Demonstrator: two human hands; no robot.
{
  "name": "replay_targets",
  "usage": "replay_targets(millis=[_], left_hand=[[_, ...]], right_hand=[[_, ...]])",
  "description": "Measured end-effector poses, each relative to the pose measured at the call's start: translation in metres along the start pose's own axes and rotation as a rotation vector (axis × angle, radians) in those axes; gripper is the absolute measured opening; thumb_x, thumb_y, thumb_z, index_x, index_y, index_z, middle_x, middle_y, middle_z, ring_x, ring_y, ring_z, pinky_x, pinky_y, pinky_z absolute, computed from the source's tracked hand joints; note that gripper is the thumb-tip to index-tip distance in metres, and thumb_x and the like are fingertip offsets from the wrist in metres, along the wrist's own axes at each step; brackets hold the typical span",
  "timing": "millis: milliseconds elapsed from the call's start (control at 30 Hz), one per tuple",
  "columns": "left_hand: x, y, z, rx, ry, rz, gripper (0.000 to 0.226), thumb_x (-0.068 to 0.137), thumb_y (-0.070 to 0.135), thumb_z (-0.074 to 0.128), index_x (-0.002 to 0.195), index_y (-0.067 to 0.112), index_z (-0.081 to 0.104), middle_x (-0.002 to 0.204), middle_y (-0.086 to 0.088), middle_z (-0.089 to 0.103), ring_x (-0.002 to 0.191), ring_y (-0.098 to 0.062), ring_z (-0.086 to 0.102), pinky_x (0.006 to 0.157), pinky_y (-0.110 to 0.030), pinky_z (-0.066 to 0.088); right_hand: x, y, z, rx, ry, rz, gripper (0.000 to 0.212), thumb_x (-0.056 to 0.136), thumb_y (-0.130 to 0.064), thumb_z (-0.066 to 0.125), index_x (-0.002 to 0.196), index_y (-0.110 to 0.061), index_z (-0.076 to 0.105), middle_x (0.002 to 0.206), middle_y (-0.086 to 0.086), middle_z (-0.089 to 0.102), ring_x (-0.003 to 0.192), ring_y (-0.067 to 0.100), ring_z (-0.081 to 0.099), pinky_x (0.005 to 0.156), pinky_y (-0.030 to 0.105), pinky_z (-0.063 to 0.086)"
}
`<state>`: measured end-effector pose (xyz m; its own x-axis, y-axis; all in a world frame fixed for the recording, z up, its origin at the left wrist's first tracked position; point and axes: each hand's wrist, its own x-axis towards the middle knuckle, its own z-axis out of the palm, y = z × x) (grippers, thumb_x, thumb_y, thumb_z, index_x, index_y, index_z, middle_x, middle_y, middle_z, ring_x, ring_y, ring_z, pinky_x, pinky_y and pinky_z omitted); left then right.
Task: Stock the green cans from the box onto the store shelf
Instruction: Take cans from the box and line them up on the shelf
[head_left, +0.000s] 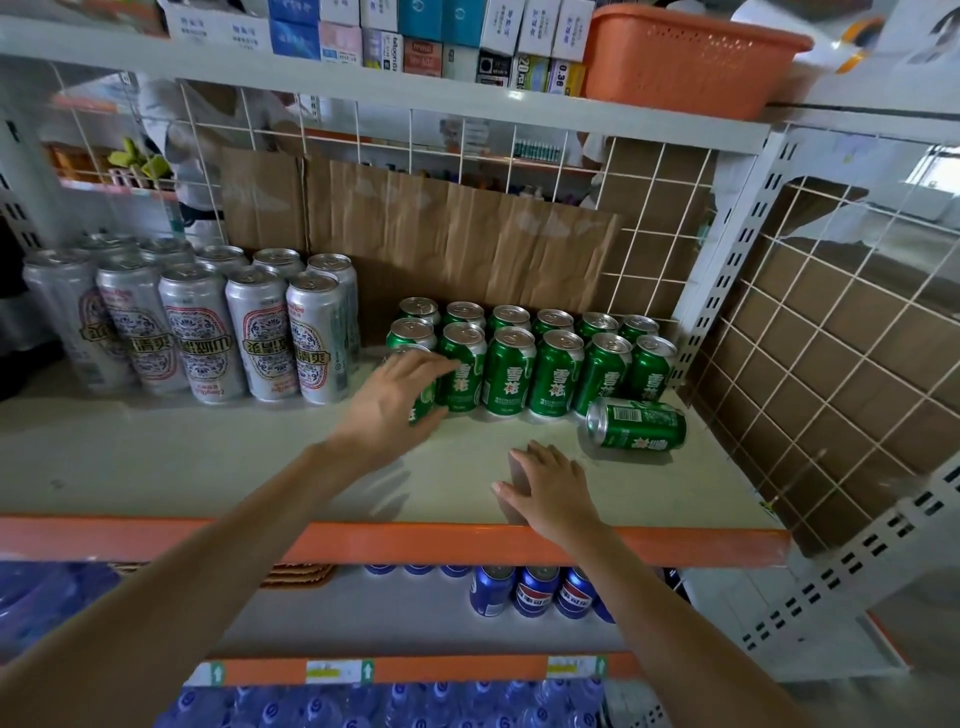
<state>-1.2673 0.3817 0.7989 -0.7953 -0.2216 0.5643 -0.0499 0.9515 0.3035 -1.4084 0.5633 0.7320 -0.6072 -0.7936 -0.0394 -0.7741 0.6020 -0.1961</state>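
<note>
Several green cans (509, 371) stand upright in two rows at the back right of the pale shelf (208, 467). My left hand (395, 400) is wrapped around the front-left green can (422, 405), which stands at the left end of the group. One more green can (638, 425) lies on its side at the right, in front of the rows. My right hand (550, 488) rests flat on the shelf near the front edge, fingers apart, holding nothing. The box is not in view.
Tall silver cans (202, 327) fill the shelf's left side. Cardboard (441, 228) and a wire grid back the shelf. An orange basket (685, 57) and small boxes sit on the shelf above. Blue cans (535, 590) stand on the shelf below.
</note>
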Motion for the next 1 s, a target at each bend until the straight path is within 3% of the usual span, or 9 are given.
replay_targets(millis=[133, 300, 367, 500, 600, 700, 1000], left_hand=[[-0.023, 0.016, 0.023, -0.015, -0.189, 0.029, 0.052, 0.084, 0.039, 0.045, 0.129, 0.016, 0.053, 0.124, -0.005, 0.055, 0.112, -0.020, 0.053, 0.093, -0.030, 0.038], [-0.037, 0.018, 0.048, -0.090, -0.349, -0.107, 0.050, 0.091, 0.032, 0.055, 0.137, 0.019, 0.043, 0.134, -0.002, 0.045, 0.123, -0.017, 0.041, 0.102, -0.024, 0.029], [-0.038, 0.016, 0.054, -0.065, -0.416, -0.154, 0.054, 0.092, 0.038, 0.052, 0.139, 0.017, 0.039, 0.138, -0.002, 0.041, 0.127, -0.018, 0.037, 0.105, -0.025, 0.026], [-0.040, 0.011, 0.064, 0.009, -0.550, -0.212, 0.074, 0.085, 0.062, 0.034, 0.145, 0.019, 0.029, 0.152, -0.003, 0.024, 0.140, -0.020, 0.019, 0.114, -0.032, 0.013], [-0.041, 0.006, 0.067, 0.049, -0.636, -0.214, 0.118, 0.054, 0.094, -0.003, 0.148, 0.026, 0.018, 0.157, -0.001, 0.009, 0.144, -0.018, 0.004, 0.115, -0.031, 0.002], [-0.042, 0.002, 0.070, 0.056, -0.647, -0.221, 0.134, 0.037, 0.093, -0.022, 0.149, 0.029, 0.013, 0.158, 0.000, 0.002, 0.145, -0.018, -0.002, 0.116, -0.033, -0.003], [-0.043, 0.002, 0.070, 0.037, -0.631, -0.233, 0.132, 0.038, 0.094, -0.021, 0.148, 0.030, 0.014, 0.158, 0.001, 0.003, 0.145, -0.016, -0.002, 0.115, -0.031, -0.003]], right_hand=[[0.000, 0.001, 0.002, 0.041, 0.020, -0.009, 0.060, 0.093, -0.055, 0.039, 0.143, -0.023, 0.032, 0.155, 0.004, 0.022, 0.144, 0.024, 0.015, 0.116, 0.046, 0.013], [-0.002, 0.001, 0.003, 0.031, 0.066, -0.021, 0.056, 0.094, -0.051, 0.042, 0.140, -0.019, 0.039, 0.153, 0.006, 0.029, 0.142, 0.025, 0.021, 0.114, 0.045, 0.017], [-0.002, 0.001, 0.004, 0.051, 0.095, -0.029, 0.053, 0.093, -0.049, 0.043, 0.136, -0.017, 0.044, 0.147, 0.006, 0.037, 0.138, 0.024, 0.028, 0.112, 0.043, 0.021], [-0.003, 0.001, 0.005, 0.077, 0.151, -0.048, 0.048, 0.093, -0.046, 0.046, 0.131, -0.018, 0.048, 0.136, 0.004, 0.047, 0.130, 0.023, 0.037, 0.107, 0.038, 0.026], [-0.005, 0.001, 0.003, 0.080, 0.193, -0.061, 0.047, 0.093, -0.042, 0.047, 0.133, -0.018, 0.048, 0.138, 0.004, 0.047, 0.131, 0.023, 0.037, 0.108, 0.036, 0.025], [-0.006, 0.003, -0.001, 0.087, 0.282, -0.086, 0.044, 0.094, -0.036, 0.051, 0.133, -0.014, 0.050, 0.137, 0.007, 0.050, 0.130, 0.026, 0.042, 0.108, 0.038, 0.028], [0.006, 0.059, -0.049, 0.009, 0.346, -0.017, 0.055, 0.090, -0.035, 0.057, 0.139, -0.016, 0.042, 0.141, 0.004, 0.045, 0.132, 0.022, 0.039, 0.112, 0.038, 0.028]])
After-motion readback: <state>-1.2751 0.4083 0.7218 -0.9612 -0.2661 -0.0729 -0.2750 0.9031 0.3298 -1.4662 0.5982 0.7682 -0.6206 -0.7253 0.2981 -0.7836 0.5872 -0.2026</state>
